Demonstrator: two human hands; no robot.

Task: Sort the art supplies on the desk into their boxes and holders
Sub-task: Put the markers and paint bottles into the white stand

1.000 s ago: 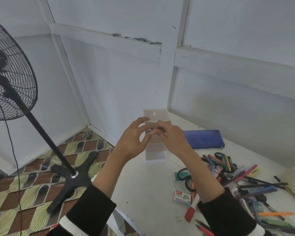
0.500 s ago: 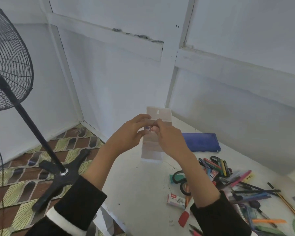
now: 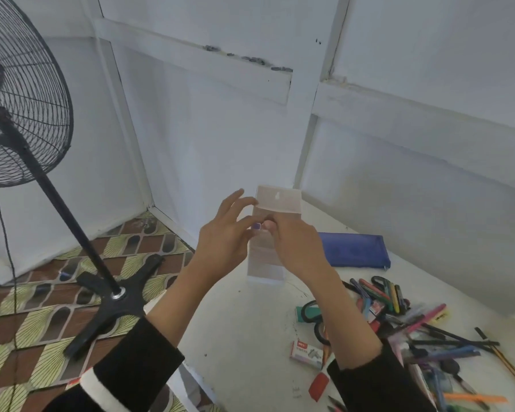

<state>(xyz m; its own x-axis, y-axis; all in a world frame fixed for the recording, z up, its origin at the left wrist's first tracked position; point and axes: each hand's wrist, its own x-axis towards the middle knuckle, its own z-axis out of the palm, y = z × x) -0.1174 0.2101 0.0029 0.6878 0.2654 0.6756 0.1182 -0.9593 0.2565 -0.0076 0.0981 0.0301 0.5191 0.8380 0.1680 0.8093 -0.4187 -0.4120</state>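
A clear plastic packet [image 3: 275, 202] with a hang hole in its top flap is held upright above the white desk [image 3: 244, 337]. My left hand [image 3: 225, 240] pinches its left edge, thumb in front, the other fingers spread. My right hand [image 3: 298, 245] grips it from the right, fingertips meeting the left thumb at the packet's middle. A small purple thing shows between the fingertips. The packet's middle is hidden by both hands.
A blue pencil pouch [image 3: 354, 251] lies behind my right hand. Several pens, markers and scissors [image 3: 318, 318] pile at the right, with a staple box [image 3: 306, 353] and a red-handled tool [image 3: 318, 386] nearer. A black standing fan [image 3: 27, 114] stands left on the patterned floor.
Both hands have kept hold of the packet, raising it slightly; the left fingers have spread wider. The view has shifted a little.
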